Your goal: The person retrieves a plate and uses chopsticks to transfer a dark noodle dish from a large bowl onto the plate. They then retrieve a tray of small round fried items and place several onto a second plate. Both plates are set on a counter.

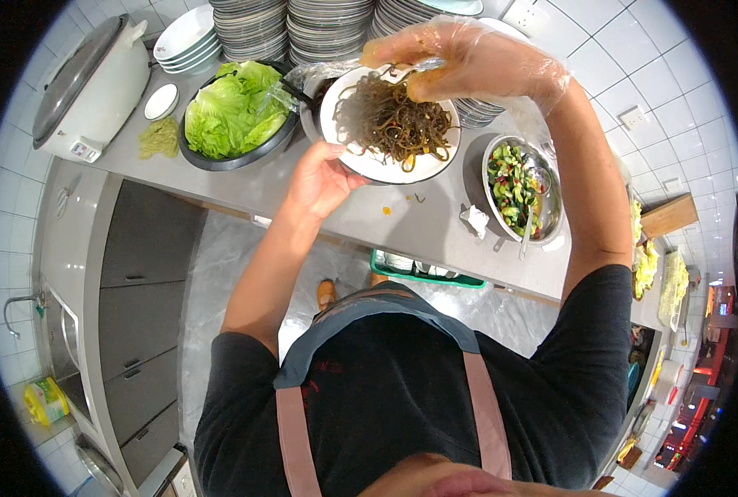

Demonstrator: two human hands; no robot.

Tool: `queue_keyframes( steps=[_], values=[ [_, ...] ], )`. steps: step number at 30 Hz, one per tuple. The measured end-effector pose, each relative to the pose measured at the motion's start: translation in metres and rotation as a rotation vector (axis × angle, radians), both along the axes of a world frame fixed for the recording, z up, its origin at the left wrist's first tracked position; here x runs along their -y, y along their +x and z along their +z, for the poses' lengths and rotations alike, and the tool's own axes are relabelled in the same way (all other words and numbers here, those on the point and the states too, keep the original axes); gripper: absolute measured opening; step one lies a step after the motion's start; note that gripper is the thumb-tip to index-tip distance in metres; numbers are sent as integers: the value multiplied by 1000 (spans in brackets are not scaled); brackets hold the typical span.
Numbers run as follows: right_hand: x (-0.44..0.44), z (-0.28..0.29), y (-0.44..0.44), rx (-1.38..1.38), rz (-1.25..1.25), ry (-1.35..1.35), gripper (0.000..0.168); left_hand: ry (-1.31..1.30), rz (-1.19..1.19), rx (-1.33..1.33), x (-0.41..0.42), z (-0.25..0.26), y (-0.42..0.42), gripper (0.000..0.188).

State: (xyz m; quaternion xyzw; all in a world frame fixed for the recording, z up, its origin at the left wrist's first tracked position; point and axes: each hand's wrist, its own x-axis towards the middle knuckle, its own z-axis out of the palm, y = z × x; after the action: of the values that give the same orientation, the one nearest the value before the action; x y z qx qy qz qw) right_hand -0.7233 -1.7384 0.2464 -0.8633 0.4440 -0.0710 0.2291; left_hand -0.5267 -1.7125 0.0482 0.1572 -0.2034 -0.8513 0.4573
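Observation:
My left hand (321, 180) grips the near left rim of a white plate (400, 172), thumb on top. Dark shredded seaweed salad (406, 121) with bits of red and yellow lies heaped on the plate. Over the plate's far side is my right hand (462, 59), in a clear plastic glove smeared with sauce. Its thumb and fingers are spread, and nothing shows between them. Behind the plate, a metal bowl (309, 124) is mostly hidden. To the right, a steel bowl (492, 208) holds chopped cucumber salad (509, 180) and a metal spoon (526, 235).
Left of the plate sits a black bowl (220, 163) of lettuce (235, 112). Stacked plates (330, 28) line the back, near a large white cooker (105, 87). A crumpled tissue (476, 220) and food scraps (386, 211) lie on the counter (369, 230). Below it stands a green crate (462, 282).

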Motion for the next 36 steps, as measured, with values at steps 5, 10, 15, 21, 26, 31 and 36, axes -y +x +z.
queue_keyframes(
  steps=[5,10,15,21,26,31,36],
  values=[
    [-5,13,-15,243,-69,-7,33,8,39,-18,-1,-6,-9,47],
    [-1,12,-40,365,-220,4,42,1,92,18,5,3,-7,45],
    [37,-59,-77,531,-510,-90,40,-71,140,84,15,33,10,48],
    [40,-150,-70,660,-718,380,45,-110,212,161,30,67,11,51],
    [43,-190,-21,988,-774,621,29,-122,244,149,25,81,4,50],
    [58,-162,-10,1724,-926,735,19,-108,202,143,20,42,16,51],
    [59,-135,-25,485,-561,-619,34,-4,199,97,7,20,8,50]
  ],
)
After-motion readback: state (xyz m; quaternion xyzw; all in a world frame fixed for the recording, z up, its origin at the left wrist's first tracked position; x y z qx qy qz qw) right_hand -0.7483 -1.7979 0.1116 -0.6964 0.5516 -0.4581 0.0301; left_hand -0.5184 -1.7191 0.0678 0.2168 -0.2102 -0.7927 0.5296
